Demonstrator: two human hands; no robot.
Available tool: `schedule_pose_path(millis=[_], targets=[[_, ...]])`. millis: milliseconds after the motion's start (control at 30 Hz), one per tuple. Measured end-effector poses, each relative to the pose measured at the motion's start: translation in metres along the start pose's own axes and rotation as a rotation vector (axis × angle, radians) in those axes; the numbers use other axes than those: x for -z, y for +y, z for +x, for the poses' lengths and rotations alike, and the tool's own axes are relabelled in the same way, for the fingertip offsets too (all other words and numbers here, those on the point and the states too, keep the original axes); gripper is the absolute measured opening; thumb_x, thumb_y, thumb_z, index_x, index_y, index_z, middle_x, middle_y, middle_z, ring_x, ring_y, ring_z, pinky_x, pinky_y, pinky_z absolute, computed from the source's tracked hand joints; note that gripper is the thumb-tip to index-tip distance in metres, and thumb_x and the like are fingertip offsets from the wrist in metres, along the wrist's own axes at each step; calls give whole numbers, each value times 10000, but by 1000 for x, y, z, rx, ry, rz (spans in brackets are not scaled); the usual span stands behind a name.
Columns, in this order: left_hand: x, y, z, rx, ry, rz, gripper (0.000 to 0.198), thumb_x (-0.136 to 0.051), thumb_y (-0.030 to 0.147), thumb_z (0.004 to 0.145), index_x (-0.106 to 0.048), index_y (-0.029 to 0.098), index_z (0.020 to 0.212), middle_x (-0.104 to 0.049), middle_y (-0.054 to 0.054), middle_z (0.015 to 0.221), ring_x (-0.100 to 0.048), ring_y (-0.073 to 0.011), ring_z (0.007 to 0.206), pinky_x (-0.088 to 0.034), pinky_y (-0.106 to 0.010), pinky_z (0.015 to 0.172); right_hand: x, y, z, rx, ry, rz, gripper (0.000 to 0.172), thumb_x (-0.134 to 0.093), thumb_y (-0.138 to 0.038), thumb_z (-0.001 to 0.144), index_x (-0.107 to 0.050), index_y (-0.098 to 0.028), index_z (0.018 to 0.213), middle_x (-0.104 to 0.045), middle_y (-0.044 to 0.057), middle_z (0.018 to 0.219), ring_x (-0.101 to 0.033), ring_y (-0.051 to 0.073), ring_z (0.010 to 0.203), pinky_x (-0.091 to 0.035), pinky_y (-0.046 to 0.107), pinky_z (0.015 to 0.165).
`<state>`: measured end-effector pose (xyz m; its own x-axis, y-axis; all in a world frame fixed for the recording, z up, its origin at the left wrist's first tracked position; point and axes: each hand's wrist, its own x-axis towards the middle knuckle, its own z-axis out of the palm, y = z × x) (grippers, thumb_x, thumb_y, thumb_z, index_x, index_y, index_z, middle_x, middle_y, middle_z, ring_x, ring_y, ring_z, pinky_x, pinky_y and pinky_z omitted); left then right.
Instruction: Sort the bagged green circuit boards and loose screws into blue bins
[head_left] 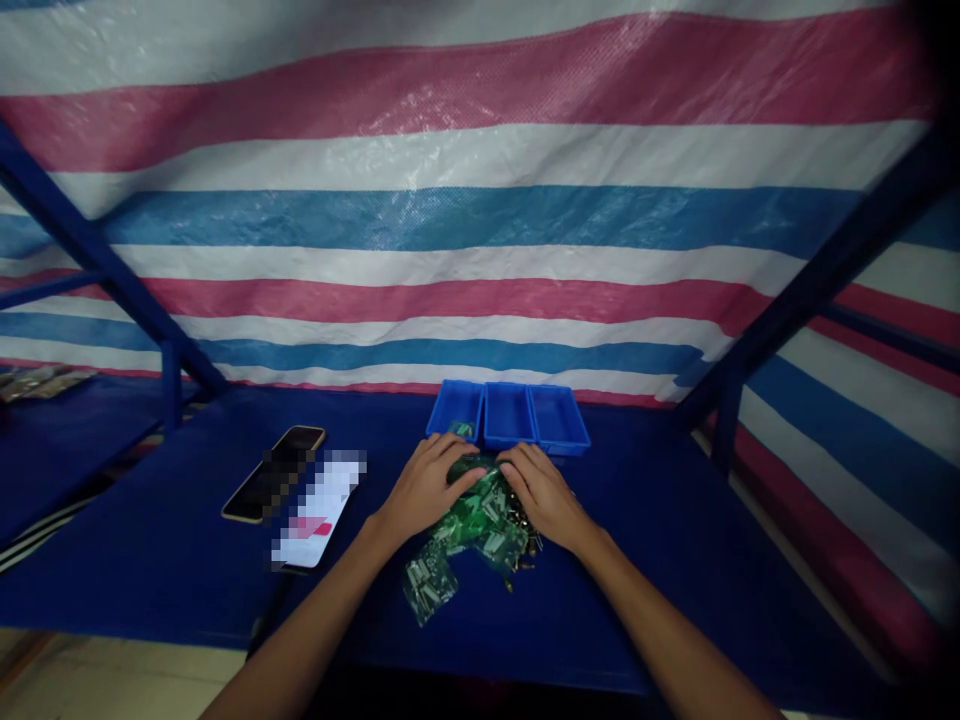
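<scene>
A heap of small green-tinted plastic bags [480,515] with metal pieces inside lies on the blue table in front of me. My left hand [429,482] rests on the heap's left and far side, fingers stretched out and thumb apart. On the other side my right hand [546,492] lies over the heap with its fingers extended. Loose brass-coloured metal parts [523,566] show beside and under my right hand. One bag [430,580] lies nearer to me at the lower left. The fingertips partly cover the heap's far edge.
Three joined blue bins [510,415] stand just beyond my hands; a small green bag [463,430] is in the left one. A dark phone [276,473] and a lit, partly blurred phone [319,512] lie left. Blue frame bars [817,270] and a striped tarp [450,220] enclose the table [637,600].
</scene>
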<state>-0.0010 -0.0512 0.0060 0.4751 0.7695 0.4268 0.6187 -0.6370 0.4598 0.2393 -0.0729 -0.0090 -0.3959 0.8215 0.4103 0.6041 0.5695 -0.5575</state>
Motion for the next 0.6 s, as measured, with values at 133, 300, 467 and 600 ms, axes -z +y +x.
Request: schedule_pose_path(millis=[133,300,467,600], targets=[[-8,17,22,-32,45,-181,288,-452,356,1108,-717,244,1120,-721,-52,1091,-667,-222,1051,-492,-395,975,-8,10,0,-81,122,108,337,-378,-358,1134,-592,-229,907,-620,26,857,-606,214,840,-463,336,789],[-31,18,30,107,59,-397,292,-668,432,995,-669,244,1219,-715,-24,978,-644,-181,794,-515,-315,734,-11,19,1,-252,302,316,309,-462,-443,1101,-623,-228,948,-596,-10,790,-567,182,723,-426,293,673],[-40,10,26,107,90,-364,257,-601,434,1034,-686,203,960,-641,-5,820,-596,-167,748,-474,-293,703,-14,21,4,-253,382,473,247,-579,-460,1041,-602,-237,1145,-671,19,929,-620,208,803,-497,319,752],[-38,8,25,149,104,-374,232,-619,415,1031,-670,227,1158,-664,1,882,-599,-157,751,-468,-277,688,-9,15,2,-207,384,375,226,-548,-420,1061,-631,-247,1180,-693,57,1044,-651,238,929,-509,362,852]])
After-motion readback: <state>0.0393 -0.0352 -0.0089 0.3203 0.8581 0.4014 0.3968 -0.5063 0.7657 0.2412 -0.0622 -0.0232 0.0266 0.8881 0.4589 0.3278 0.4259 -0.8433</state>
